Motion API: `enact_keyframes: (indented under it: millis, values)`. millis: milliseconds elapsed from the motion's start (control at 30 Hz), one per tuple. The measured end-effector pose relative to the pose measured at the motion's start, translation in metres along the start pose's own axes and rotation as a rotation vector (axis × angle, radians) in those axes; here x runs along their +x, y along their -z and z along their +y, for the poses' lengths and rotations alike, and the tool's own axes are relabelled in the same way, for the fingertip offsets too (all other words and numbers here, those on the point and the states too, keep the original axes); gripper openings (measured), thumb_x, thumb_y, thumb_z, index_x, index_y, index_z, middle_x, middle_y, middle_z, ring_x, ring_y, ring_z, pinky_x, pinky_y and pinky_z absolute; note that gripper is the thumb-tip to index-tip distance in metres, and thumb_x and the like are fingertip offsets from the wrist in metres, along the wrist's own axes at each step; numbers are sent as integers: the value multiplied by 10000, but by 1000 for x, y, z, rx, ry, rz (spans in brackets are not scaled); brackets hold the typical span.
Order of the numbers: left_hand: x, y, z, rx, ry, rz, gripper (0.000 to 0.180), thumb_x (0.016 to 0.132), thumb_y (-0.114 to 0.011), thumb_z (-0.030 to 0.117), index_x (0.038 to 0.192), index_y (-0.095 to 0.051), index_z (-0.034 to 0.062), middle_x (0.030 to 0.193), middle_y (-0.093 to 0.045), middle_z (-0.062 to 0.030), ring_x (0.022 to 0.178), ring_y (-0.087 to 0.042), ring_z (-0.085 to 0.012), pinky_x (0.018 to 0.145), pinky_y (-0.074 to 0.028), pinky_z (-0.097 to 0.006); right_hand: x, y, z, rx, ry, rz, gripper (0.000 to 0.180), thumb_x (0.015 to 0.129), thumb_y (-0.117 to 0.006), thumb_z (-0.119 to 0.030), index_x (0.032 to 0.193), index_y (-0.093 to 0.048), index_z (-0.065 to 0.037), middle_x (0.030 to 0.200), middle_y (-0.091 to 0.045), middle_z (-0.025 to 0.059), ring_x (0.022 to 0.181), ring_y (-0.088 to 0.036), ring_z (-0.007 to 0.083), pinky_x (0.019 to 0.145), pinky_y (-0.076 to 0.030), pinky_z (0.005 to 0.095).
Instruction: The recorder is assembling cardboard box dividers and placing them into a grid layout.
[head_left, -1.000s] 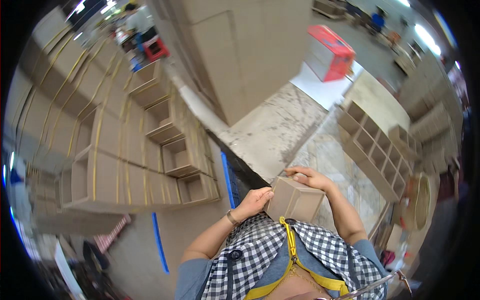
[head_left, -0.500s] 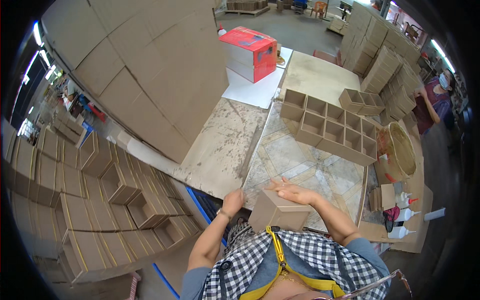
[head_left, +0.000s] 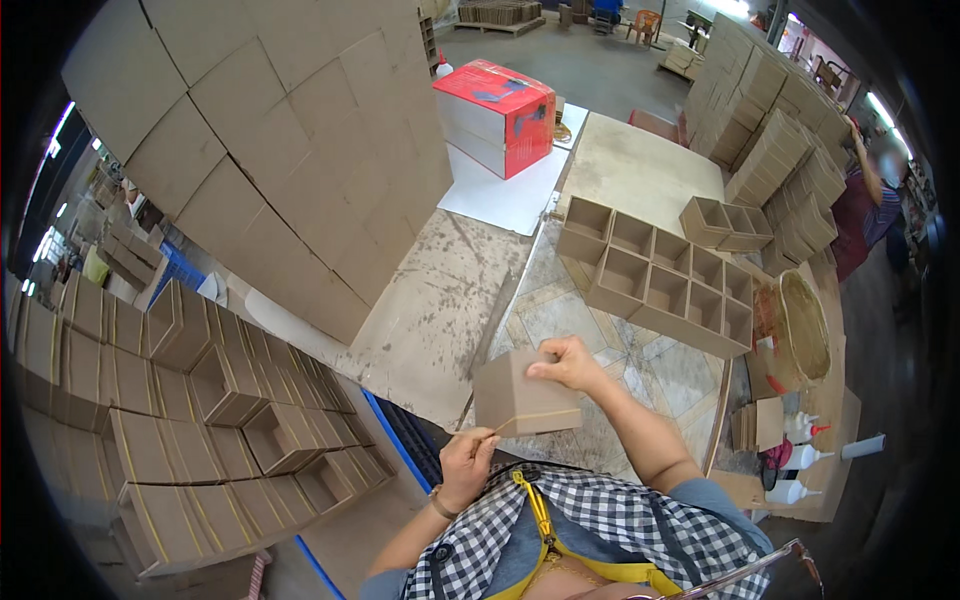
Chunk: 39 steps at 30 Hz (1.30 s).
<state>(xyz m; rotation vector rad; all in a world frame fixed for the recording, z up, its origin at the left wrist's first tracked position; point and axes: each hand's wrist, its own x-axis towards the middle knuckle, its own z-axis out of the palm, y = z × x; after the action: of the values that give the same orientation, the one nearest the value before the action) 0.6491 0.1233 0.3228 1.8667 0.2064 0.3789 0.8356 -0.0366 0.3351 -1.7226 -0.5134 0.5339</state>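
We record the cardboard box (head_left: 518,388) between the hands, at the patterned tabletop (head_left: 662,368). Right hand (head_left: 572,365): closed on its upper right edge, thumb on the face. Left hand (head_left: 466,469), lower left: fingertips pinching a yellow band (head_left: 548,416) stretched along the box.
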Motion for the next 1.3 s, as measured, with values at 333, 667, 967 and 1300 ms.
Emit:
enact_keyframes:
  millis: [333,667,967,1300]
  values:
    - [-12,33,-2,376,-42,-392,150,810,-607,195,705,-613,88,584,-551,-88,503,-505,-234,491,-414,-326,95,51,38,95,106,409,434,680,-737,-414,623,-550,-26,566,-562,91,484,-509,183,490,-420,309]
    - [-55,27,-94,366,449,7,320,836,-592,277,640,-512,37,511,-487,-156,452,-521,-296,431,-381,-355,114,104,110,-1203,337,100,78,771,-564,-163,811,-536,-103,781,-581,87,800,-570,260,705,-388,391]
    - [-52,11,-85,250,401,-175,258,814,-631,250,730,-553,20,572,-572,-123,510,-589,-179,476,-436,-301,117,98,133,-1214,181,336,86,758,-596,-135,818,-548,-95,796,-572,117,828,-550,292,737,-405,407]
    - [12,-17,-22,163,177,-154,273,881,-519,196,696,-565,0,573,-518,-143,490,-538,-187,458,-387,-327,14,17,41,-342,389,-353,735,702,-715,-309,1284,-375,-15,1328,-391,186,1215,-379,321,1023,-290,399]
